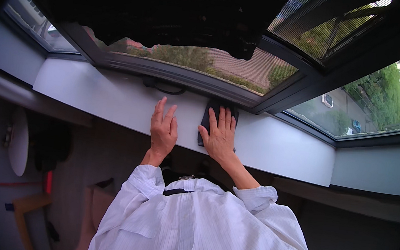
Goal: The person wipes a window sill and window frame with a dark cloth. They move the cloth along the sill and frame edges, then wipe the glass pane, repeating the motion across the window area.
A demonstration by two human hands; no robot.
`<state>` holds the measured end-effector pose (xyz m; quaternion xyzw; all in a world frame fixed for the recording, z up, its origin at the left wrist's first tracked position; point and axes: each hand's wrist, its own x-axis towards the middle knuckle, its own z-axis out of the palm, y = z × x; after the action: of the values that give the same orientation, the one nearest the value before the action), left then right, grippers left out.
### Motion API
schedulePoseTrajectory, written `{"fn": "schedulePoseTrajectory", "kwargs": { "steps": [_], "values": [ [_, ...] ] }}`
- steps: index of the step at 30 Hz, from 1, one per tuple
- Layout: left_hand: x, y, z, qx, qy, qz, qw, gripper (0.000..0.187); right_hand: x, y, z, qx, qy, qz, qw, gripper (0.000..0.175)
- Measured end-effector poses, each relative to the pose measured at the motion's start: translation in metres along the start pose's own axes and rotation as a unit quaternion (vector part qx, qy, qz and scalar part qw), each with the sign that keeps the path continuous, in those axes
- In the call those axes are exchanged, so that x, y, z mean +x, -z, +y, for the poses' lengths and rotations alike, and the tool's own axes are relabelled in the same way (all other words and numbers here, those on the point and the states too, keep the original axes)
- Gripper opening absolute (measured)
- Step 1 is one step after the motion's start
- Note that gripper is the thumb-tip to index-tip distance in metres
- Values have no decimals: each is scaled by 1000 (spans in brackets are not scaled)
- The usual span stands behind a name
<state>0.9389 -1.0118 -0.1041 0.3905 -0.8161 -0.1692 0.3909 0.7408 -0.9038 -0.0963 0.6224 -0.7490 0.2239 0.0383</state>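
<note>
My right hand (221, 135) lies flat on a folded dark grey cloth (204, 125), thumb apart from the fingers. Under the cloth is a glossy white windowsill (279, 148), and the cloth reaches from near the window frame to the sill's front edge. To the left, my left hand (163, 131) is over the sill with its fingers apart and nothing in it. Whether it touches the surface, I cannot tell. Just beyond its fingertips a dark curved handle (168, 90) sits at the foot of the window frame.
A dark window frame (176, 75) with a mesh screen (237, 67) borders the sill's back. Black fabric (169, 12) hangs over the upper window. Angled side panes show trees and vehicles outside. Below left are a round white object (19, 142) and a wooden frame (31, 201).
</note>
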Motion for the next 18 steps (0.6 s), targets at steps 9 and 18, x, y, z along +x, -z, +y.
{"fn": "schedulePoseTrajectory", "kwargs": {
  "steps": [9, 18],
  "values": [
    [16, 18, -45, 56, -1, 1, 998, 39, 41, -45, -76, 57, 21, -4, 998, 68],
    [13, 15, -45, 76, -9, 8, 997, 37, -71, 53, 47, -59, -109, -49, 991, 67]
  ]
}}
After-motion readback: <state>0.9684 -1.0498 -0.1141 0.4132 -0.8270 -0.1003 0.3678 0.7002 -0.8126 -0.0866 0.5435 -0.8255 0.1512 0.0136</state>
